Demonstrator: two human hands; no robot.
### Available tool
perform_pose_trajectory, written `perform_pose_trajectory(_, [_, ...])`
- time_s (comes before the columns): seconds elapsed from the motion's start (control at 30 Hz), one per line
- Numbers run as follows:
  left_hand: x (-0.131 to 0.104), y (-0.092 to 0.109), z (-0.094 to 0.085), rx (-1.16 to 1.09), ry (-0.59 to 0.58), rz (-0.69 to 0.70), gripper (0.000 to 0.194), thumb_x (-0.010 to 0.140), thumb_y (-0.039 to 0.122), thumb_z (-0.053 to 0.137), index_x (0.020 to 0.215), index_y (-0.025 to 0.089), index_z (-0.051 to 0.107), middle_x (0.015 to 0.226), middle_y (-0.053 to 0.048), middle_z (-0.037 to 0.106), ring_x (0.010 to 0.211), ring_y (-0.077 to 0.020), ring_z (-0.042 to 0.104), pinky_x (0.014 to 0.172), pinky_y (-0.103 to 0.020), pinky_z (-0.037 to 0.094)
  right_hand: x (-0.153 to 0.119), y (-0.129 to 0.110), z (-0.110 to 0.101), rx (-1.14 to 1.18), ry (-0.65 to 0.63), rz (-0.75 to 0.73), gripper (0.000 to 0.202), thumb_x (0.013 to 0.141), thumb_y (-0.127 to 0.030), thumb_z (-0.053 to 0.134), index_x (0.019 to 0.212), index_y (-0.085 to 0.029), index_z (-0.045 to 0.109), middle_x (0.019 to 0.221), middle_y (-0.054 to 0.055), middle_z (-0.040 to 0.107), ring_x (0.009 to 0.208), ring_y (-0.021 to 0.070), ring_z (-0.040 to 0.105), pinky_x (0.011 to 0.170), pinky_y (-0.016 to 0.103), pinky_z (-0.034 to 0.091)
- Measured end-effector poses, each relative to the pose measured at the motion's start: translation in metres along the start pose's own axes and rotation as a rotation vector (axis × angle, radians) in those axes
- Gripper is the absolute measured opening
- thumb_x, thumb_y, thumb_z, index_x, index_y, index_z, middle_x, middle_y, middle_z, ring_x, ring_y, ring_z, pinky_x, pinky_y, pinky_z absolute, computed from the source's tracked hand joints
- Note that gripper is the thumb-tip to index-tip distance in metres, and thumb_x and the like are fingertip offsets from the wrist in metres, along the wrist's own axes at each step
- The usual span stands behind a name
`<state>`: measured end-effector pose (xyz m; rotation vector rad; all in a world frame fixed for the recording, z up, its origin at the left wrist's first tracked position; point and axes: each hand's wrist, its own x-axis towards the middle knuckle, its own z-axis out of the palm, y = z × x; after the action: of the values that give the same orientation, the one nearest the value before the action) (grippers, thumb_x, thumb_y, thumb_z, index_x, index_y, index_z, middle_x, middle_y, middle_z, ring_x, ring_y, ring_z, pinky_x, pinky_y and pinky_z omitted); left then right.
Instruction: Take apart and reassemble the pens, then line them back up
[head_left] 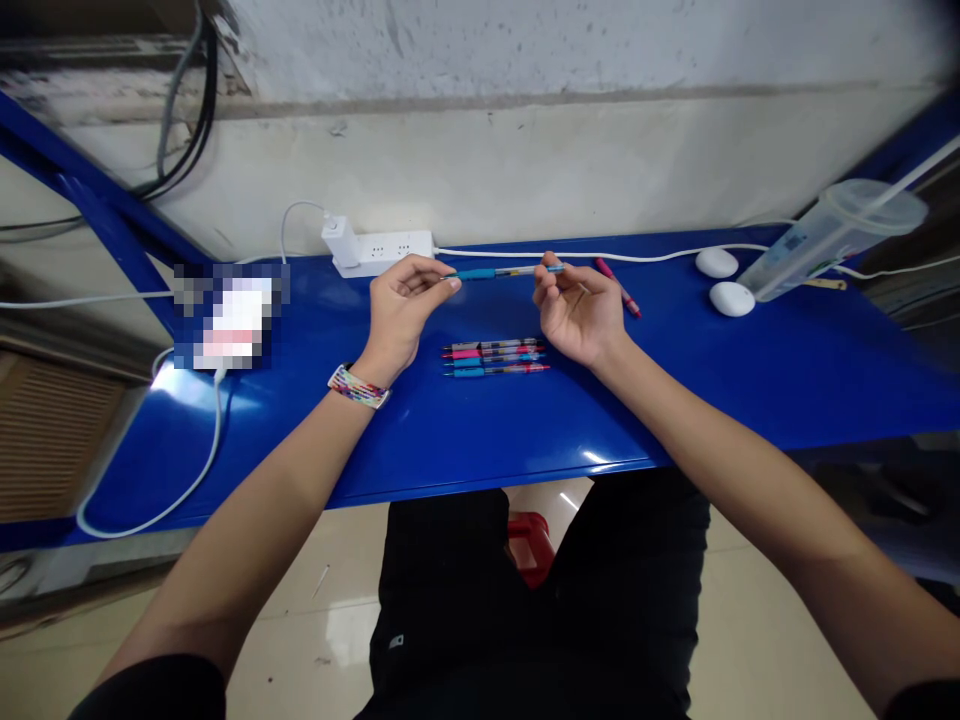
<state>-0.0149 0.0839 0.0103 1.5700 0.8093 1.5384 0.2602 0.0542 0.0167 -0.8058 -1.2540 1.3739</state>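
Observation:
A pen with a blue grip and a clear barrel (517, 271) is held level above the blue shelf. My left hand (409, 305) pinches its tip end between thumb and forefinger. At the other end my right hand (581, 308) is closed on the pen with its fingertips, palm turned up. Below and between the hands, several pens (495, 350) with blue, pink and dark grips lie side by side in a row, tips to the left. A separate red pen (628, 300) lies slanted behind my right hand, partly hidden by it.
The blue shelf (480, 430) stands against a wall. On it are a white power strip (390, 247) with a charger, a blurred bright device (238, 318) with a cable, two white rounded objects (731, 299), and a tilted clear plastic cup (821, 240). A red stool (534, 548) shows below.

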Motion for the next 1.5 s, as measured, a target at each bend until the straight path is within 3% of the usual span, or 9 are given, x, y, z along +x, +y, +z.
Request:
perform_pose_trajectory(0.23, [0.0, 0.0, 0.0, 0.033, -0.003, 0.02, 0.018, 0.083, 0.028, 0.095, 0.094, 0.025, 0.081, 0.092, -0.002, 0.081, 0.088, -0.0196, 0.078, 0.082, -0.036, 0.066, -0.003, -0.009, 0.005, -0.169, -0.017, -0.022, 0.06, 0.091, -0.076, 0.061, 0.118, -0.024, 0.075, 0.114, 0.01, 0.082, 0.114, 0.0286, 0.078, 0.081, 0.04, 0.071])
perform_pose_trajectory(0.43, [-0.001, 0.001, 0.0, 0.035, -0.002, 0.005, 0.016, 0.083, 0.024, 0.094, 0.094, 0.025, 0.082, 0.088, -0.001, 0.079, 0.085, -0.0186, 0.077, 0.081, -0.035, 0.065, -0.001, -0.005, 0.002, -0.041, 0.027, -0.015, 0.043, 0.087, -0.062, 0.07, 0.109, -0.025, 0.075, 0.109, 0.008, 0.084, 0.115, 0.0266, 0.079, 0.085, 0.037, 0.073])
perform_pose_trajectory(0.7, [0.0, 0.002, -0.001, 0.048, -0.005, 0.006, 0.016, 0.085, 0.023, 0.094, 0.095, 0.025, 0.081, 0.089, -0.001, 0.079, 0.086, -0.019, 0.077, 0.081, -0.035, 0.066, -0.005, -0.01, 0.006, 0.044, 0.01, 0.068, 0.052, 0.084, -0.069, 0.072, 0.113, -0.026, 0.076, 0.112, 0.009, 0.084, 0.122, 0.0311, 0.078, 0.085, 0.04, 0.073])
perform_pose_trajectory(0.9, [-0.001, 0.003, -0.001, 0.055, -0.017, 0.003, 0.018, 0.085, 0.027, 0.095, 0.096, 0.026, 0.081, 0.087, -0.001, 0.077, 0.085, -0.019, 0.076, 0.081, -0.036, 0.065, -0.004, -0.006, 0.005, 0.164, 0.031, 0.087, 0.04, 0.085, -0.056, 0.077, 0.112, -0.027, 0.077, 0.11, 0.006, 0.085, 0.118, 0.0284, 0.08, 0.086, 0.037, 0.073])
perform_pose_trajectory(1.07, [-0.001, 0.003, 0.0, 0.066, -0.015, 0.018, 0.017, 0.084, 0.028, 0.094, 0.094, 0.027, 0.08, 0.086, 0.0, 0.077, 0.083, -0.0194, 0.075, 0.08, -0.037, 0.065, -0.004, -0.011, 0.011, 0.09, 0.128, 0.08, 0.041, 0.09, -0.055, 0.072, 0.115, -0.024, 0.078, 0.11, 0.009, 0.085, 0.118, 0.0303, 0.08, 0.085, 0.04, 0.073])
perform_pose_trajectory(1.3, [-0.001, 0.003, 0.0, 0.101, -0.01, 0.007, 0.016, 0.086, 0.028, 0.09, 0.096, 0.026, 0.079, 0.089, -0.001, 0.077, 0.087, -0.0201, 0.076, 0.083, -0.039, 0.065, -0.003, -0.009, 0.01, -0.024, 0.1, -0.007, 0.037, 0.092, -0.055, 0.074, 0.109, -0.023, 0.077, 0.101, 0.01, 0.083, 0.109, 0.0289, 0.079, 0.082, 0.041, 0.071])
perform_pose_trajectory(1.5, [-0.001, 0.001, -0.001, 0.115, 0.018, 0.002, 0.015, 0.087, 0.027, 0.089, 0.097, 0.026, 0.078, 0.09, -0.002, 0.078, 0.088, -0.0203, 0.076, 0.083, -0.038, 0.064, -0.004, -0.012, 0.014, -0.047, 0.124, 0.01, 0.041, 0.095, -0.057, 0.071, 0.113, -0.022, 0.079, 0.107, 0.011, 0.083, 0.113, 0.0301, 0.079, 0.084, 0.042, 0.071])
